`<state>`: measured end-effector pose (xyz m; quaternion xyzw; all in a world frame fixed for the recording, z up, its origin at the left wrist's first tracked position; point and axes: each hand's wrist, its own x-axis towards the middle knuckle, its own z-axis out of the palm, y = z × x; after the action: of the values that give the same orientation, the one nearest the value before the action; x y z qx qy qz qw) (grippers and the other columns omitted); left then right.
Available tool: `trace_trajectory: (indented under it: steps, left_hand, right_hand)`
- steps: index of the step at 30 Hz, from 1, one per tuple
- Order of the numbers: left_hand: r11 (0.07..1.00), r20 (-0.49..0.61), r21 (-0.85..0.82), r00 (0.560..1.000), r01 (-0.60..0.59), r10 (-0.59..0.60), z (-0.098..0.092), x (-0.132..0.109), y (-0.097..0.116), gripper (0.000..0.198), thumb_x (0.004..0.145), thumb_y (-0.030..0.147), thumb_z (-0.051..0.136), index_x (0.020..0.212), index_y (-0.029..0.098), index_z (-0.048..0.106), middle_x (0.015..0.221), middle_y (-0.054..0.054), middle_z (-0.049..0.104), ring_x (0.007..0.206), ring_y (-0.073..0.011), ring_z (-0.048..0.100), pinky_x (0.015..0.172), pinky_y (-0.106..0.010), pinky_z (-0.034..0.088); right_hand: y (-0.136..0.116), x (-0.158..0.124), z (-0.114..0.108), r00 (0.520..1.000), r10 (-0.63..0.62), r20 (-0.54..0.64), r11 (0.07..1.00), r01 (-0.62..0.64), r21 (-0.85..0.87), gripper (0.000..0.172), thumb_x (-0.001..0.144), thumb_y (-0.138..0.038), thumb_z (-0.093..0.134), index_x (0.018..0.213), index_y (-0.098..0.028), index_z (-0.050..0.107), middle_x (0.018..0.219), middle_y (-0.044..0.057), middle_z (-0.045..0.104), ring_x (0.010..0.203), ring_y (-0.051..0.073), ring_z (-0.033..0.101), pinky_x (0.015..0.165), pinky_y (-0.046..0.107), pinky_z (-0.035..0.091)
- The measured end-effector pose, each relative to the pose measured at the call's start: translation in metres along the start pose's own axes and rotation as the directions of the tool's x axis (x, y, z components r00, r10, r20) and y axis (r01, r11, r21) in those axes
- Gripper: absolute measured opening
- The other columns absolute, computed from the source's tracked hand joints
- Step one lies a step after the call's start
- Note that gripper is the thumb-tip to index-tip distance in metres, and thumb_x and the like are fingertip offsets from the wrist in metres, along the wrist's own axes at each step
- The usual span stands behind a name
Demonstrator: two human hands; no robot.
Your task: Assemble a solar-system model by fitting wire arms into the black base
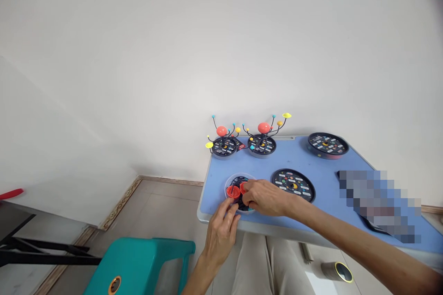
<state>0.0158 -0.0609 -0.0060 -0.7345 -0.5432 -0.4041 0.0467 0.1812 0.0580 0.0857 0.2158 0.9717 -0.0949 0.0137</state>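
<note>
Solar-system model disc point(239, 179) lies under your hands, red caps point(233, 191) on it, at the blue desk's point(294, 159) near edge. Your right hand point(265, 197) bunches over it, any pinch hidden; your left hand point(220, 235) curls at its rim. Beyond your hands, two built models point(223, 145) stand and two discs point(293, 185) lie bare, before a white wall point(221, 46).

The tabletop point(321, 159) is blue. The round toy bases point(293, 185) are black, with small bright dots and white labels. The big balls point(263, 127) are orange-red. The little caps point(233, 191) are red. The stool point(138, 262) at the bottom left is green-blue.
</note>
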Motion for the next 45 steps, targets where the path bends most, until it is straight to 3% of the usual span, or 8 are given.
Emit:
trace_trajectory:
  steps: [7, 12, 20, 26, 32, 37, 41, 45]
  left_hand:
    - [0.999, -0.007, 0.027, 0.999, -0.038, 0.039, -0.003, 0.002, 0.001, 0.029, 0.092, 0.012, 0.051, 0.119, 0.017, 0.061, 0.118, -0.013, 0.065, 0.109, -0.0201, 0.065, 0.093, -0.031, 0.057]
    - [0.999, -0.004, 0.026, 1.0, -0.03, 0.03, -0.004, 0.003, 0.002, 0.028, 0.092, 0.012, 0.051, 0.118, 0.018, 0.061, 0.119, -0.012, 0.065, 0.11, -0.0201, 0.065, 0.091, -0.031, 0.057]
    - [0.998, -0.188, 0.052, 0.981, -0.027, 0.036, -0.005, 0.017, 0.023, 0.041, 0.091, 0.013, 0.055, 0.132, 0.018, 0.052, 0.122, -0.016, 0.062, 0.108, -0.0222, 0.066, 0.083, -0.032, 0.06]
    - [0.996, -0.247, -0.087, 0.969, -0.019, -0.003, 0.013, 0.029, 0.075, 0.034, 0.09, 0.021, 0.06, 0.123, 0.018, 0.055, 0.098, -0.009, 0.068, 0.088, -0.018, 0.068, 0.075, -0.03, 0.059]
    - [0.995, -0.2, 0.041, 0.976, 0.094, -0.084, 0.001, 0.012, 0.059, 0.017, 0.092, 0.015, 0.052, 0.104, 0.018, 0.064, 0.093, -0.007, 0.064, 0.085, -0.0163, 0.064, 0.075, -0.029, 0.056]
    - [0.961, -0.171, 0.162, 0.966, 0.223, -0.196, -0.021, 0.025, 0.027, 0.018, 0.094, 0.025, 0.051, 0.1, 0.019, 0.068, 0.09, -0.007, 0.062, 0.087, -0.0195, 0.061, 0.075, -0.032, 0.054]
    - [0.965, -0.116, 0.104, 0.967, 0.24, -0.228, -0.019, 0.031, 0.022, 0.021, 0.095, 0.025, 0.048, 0.102, 0.019, 0.068, 0.089, -0.006, 0.061, 0.085, -0.0183, 0.061, 0.075, -0.031, 0.053]
    - [0.965, -0.08, 0.036, 0.964, 0.259, -0.255, -0.011, 0.026, 0.022, 0.024, 0.096, 0.022, 0.045, 0.106, 0.018, 0.066, 0.095, -0.008, 0.061, 0.089, -0.0176, 0.061, 0.077, -0.03, 0.054]
  right_hand:
    - [0.007, 0.021, 0.004, 0.99, -0.082, 0.116, 0.996, 0.085, -0.019, 0.018, 0.082, -0.009, 0.056, 0.075, -0.015, 0.071, 0.08, 0.01, 0.069, 0.084, 0.021, 0.059, 0.06, 0.027, 0.033]
    - [0.022, 0.006, -0.007, 0.997, -0.001, -0.072, 0.907, 0.031, 0.42, 0.016, 0.078, -0.008, 0.056, 0.069, -0.017, 0.066, 0.079, 0.003, 0.066, 0.074, 0.015, 0.056, 0.065, 0.026, 0.037]
    - [0.023, -0.034, -0.01, 0.925, 0.376, -0.055, -0.024, 0.07, 0.997, 0.028, 0.072, -0.041, 0.073, 0.071, -0.016, 0.059, 0.067, 0.002, 0.066, 0.051, 0.01, 0.052, 0.047, 0.022, 0.039]
    - [0.004, -0.058, 0.009, 0.872, 0.488, -0.024, -0.259, 0.171, 0.951, 0.026, 0.066, -0.035, 0.076, 0.068, -0.015, 0.059, 0.069, 0.003, 0.068, 0.049, 0.009, 0.054, 0.044, 0.021, 0.042]
    - [0.015, -0.084, 0.022, 0.812, 0.584, 0.007, -0.075, 0.045, 0.996, 0.027, 0.071, -0.039, 0.069, 0.066, -0.019, 0.052, 0.063, 0.0, 0.064, 0.042, 0.007, 0.042, 0.039, 0.02, 0.026]
    - [0.023, -0.055, 0.015, 0.837, 0.529, -0.142, 0.377, -0.082, 0.923, 0.015, 0.076, -0.032, 0.062, 0.071, -0.018, 0.063, 0.062, -0.002, 0.06, 0.052, 0.011, 0.047, 0.05, 0.024, 0.033]
    - [0.011, -0.013, 0.011, 0.922, 0.294, -0.252, 0.84, -0.124, 0.528, 0.017, 0.083, -0.015, 0.054, 0.075, -0.019, 0.069, 0.076, 0.002, 0.067, 0.069, 0.015, 0.057, 0.064, 0.026, 0.036]
    - [0.003, 0.002, 0.004, 0.971, 0.18, -0.157, 0.98, -0.162, 0.118, 0.022, 0.087, -0.01, 0.049, 0.09, -0.019, 0.069, 0.092, 0.007, 0.067, 0.074, 0.016, 0.059, 0.06, 0.026, 0.031]
